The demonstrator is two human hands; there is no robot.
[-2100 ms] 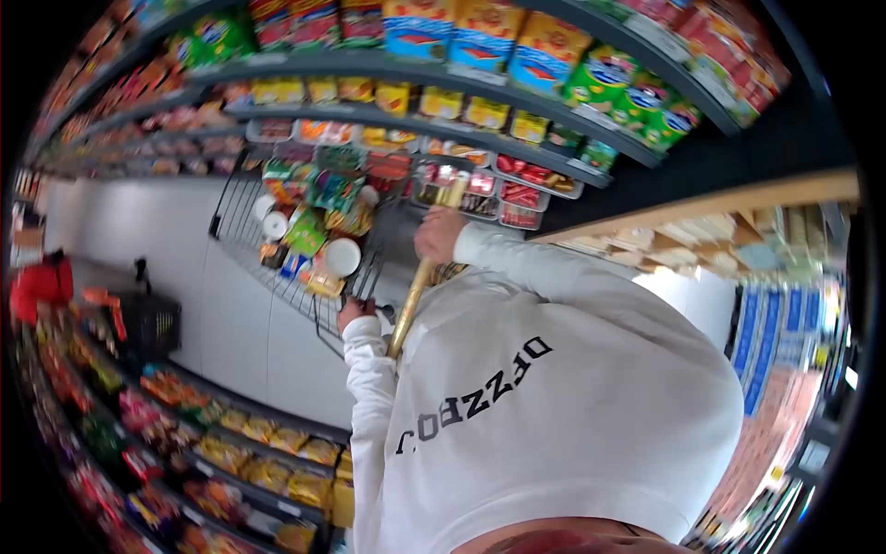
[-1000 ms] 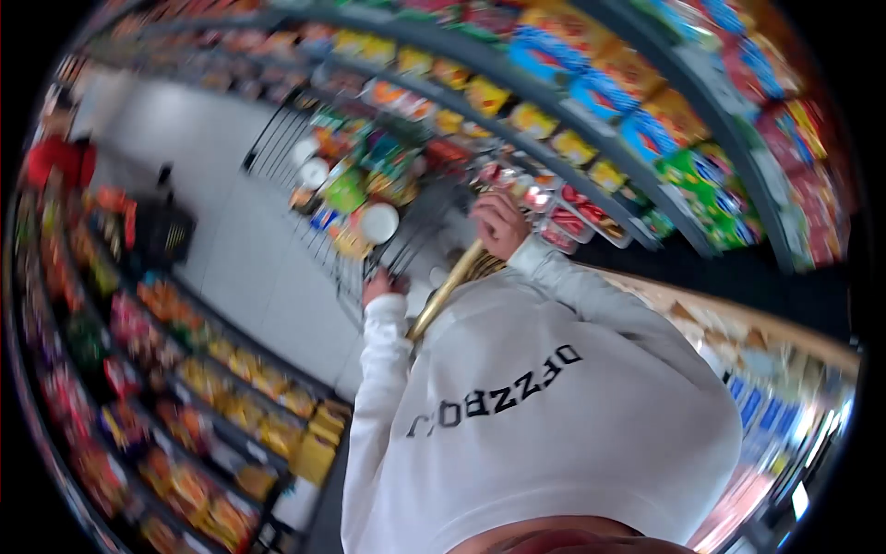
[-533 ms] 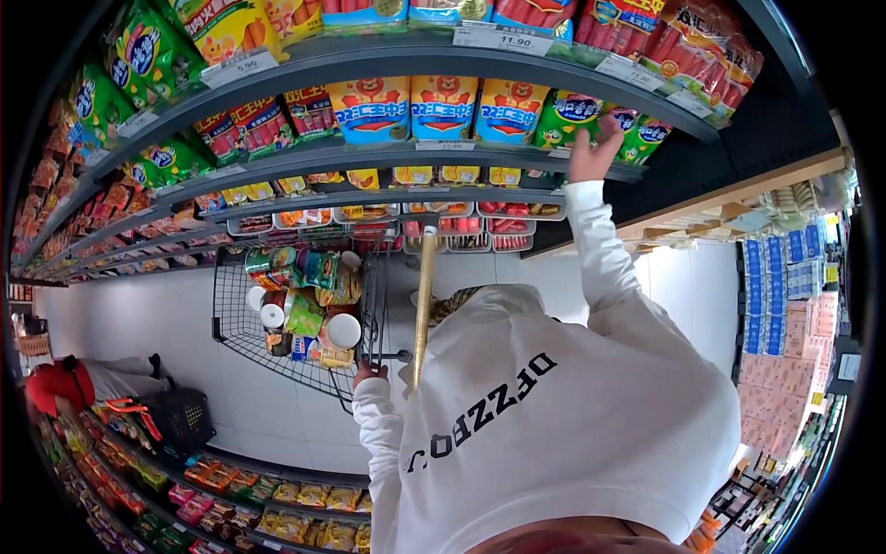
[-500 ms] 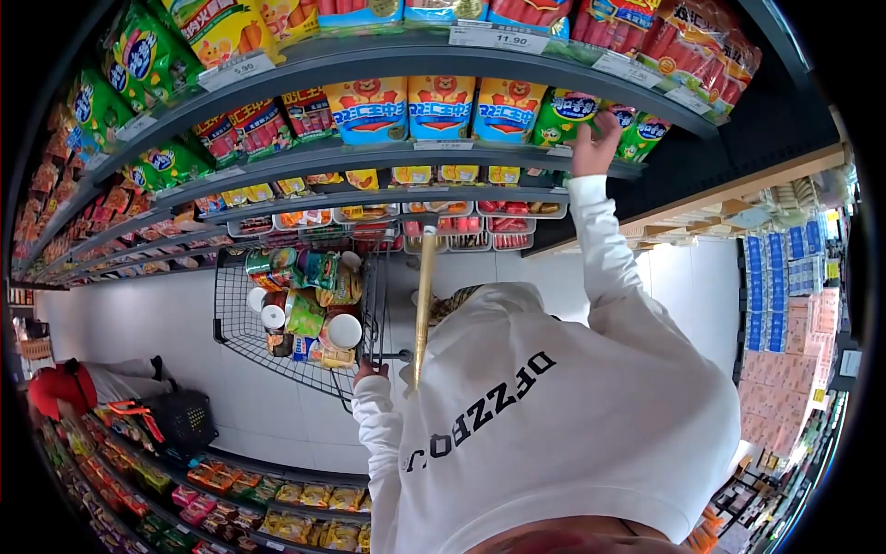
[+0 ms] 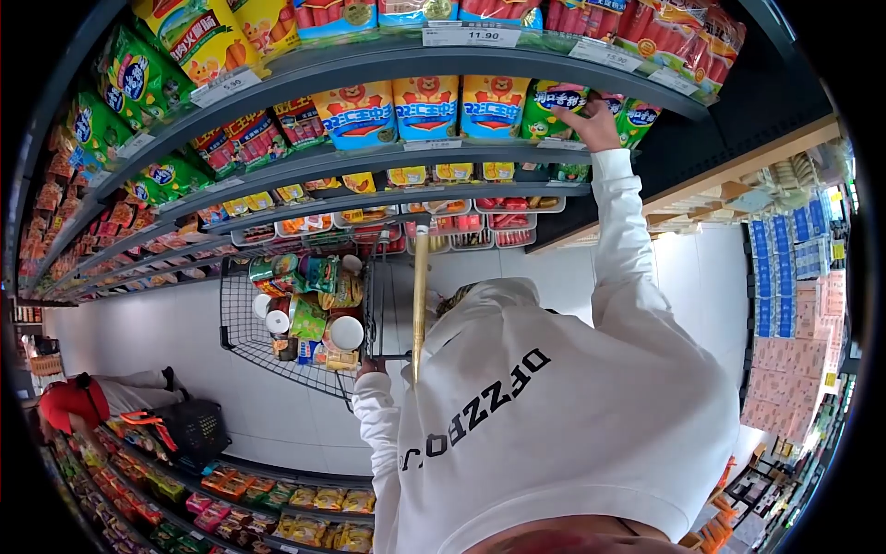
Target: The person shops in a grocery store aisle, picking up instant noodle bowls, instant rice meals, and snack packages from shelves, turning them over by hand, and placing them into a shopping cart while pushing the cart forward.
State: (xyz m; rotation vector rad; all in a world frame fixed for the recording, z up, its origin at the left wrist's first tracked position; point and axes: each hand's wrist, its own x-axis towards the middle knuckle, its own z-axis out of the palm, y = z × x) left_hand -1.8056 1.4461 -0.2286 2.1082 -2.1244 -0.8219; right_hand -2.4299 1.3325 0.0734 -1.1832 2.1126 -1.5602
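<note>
My right hand (image 5: 598,127) reaches up to a shelf. Its thumb lies across the front of a green sausage bag (image 5: 544,122), and the other fingers go behind the bag's right edge, partly hidden. The bag still stands in its row, with blue-and-yellow sausage bags (image 5: 494,109) to its left and another green bag (image 5: 639,122) to its right. Low on the left, my left hand (image 5: 372,367) is closed round the handle of a black wire shopping cart (image 5: 277,365). Packets, tubs and a green bag (image 5: 307,317) are piled in the cart.
Shelf edges with price tags (image 5: 471,35) curve overhead. A gold-coloured pole (image 5: 421,295) rises in front of my white hoodie (image 5: 572,415). A person in red (image 5: 69,402) bends at the opposite shelf beside a black basket (image 5: 198,429). Stacked cartons (image 5: 789,392) stand at right.
My right hand has turned, and its thumb now crosses the front of the green bag. My left hand stays on the cart handle. The view has shifted slightly.
</note>
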